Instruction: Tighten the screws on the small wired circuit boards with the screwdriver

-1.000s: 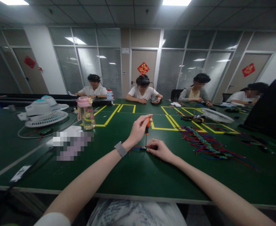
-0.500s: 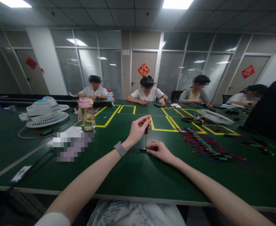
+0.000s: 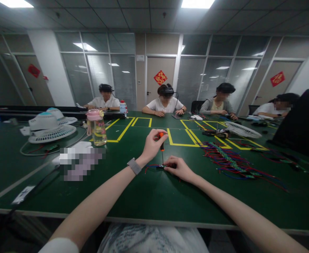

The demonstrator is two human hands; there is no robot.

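Over the slim, wired circuit board (image 3: 160,167), the left hand (image 3: 153,143) arches, grip pinching a near-upright screwdriver (image 3: 162,146); the right hand (image 3: 179,168) curls low, pinching the board's end.

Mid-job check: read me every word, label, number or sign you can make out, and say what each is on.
"福": right red sign.
"招": middle red sign; its other characters are too blurred to be sure of.
Too small or blurred to read: left red sign, wall plate, print on the pink-lidded bottle, white cable tag.
No readable text: screwdriver, circuit board.
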